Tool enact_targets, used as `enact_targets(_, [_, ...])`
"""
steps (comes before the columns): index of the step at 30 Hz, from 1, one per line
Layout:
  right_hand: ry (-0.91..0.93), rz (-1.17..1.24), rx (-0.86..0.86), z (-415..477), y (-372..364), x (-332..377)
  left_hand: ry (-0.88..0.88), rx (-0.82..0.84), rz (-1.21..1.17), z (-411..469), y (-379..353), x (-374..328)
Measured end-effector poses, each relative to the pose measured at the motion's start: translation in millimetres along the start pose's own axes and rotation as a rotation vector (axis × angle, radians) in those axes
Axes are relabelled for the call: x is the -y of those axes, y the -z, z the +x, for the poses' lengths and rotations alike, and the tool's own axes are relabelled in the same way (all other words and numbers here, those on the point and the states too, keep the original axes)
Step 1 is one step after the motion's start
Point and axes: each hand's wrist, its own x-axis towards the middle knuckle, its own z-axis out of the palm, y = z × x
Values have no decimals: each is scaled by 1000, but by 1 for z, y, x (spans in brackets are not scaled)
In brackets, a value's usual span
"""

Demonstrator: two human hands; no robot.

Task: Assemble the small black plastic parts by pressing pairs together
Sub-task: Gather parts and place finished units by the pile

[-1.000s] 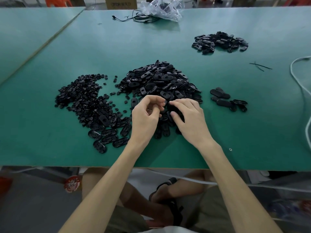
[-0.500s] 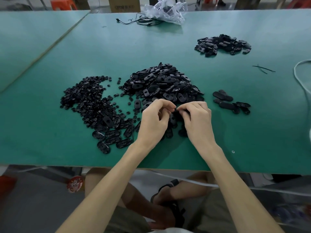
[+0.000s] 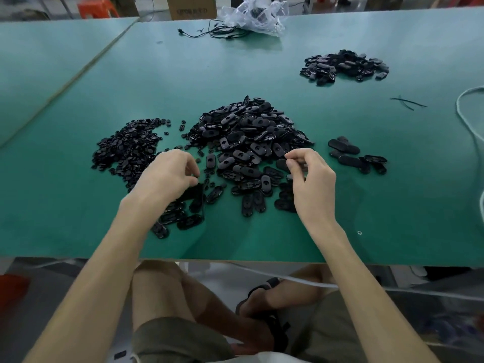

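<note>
The left hand (image 3: 170, 176) curls its fingers over its palm, between the round bits (image 3: 125, 150) and the oval pile (image 3: 248, 132) on the table (image 3: 78, 218); whether it grips anything cannot be told. The right hand (image 3: 313, 179), at the pile's right edge, has thumb and forefinger close together; any part between them is too small to make out. The far bag (image 3: 259, 14) is cut off at the top.

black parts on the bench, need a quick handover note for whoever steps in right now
Left hand: fingers curled over the edge of the small round parts; any hold hidden.
Right hand: fingertips pinched beside the oval pile; contents unclear.
Done: possibly the small group at right and the far pile; can't confirm.
To do: both big piles.
</note>
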Motion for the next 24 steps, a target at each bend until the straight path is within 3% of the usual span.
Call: enact_targets(24, [4, 99, 72, -3, 1, 3, -13, -269, -127, 1, -11, 5])
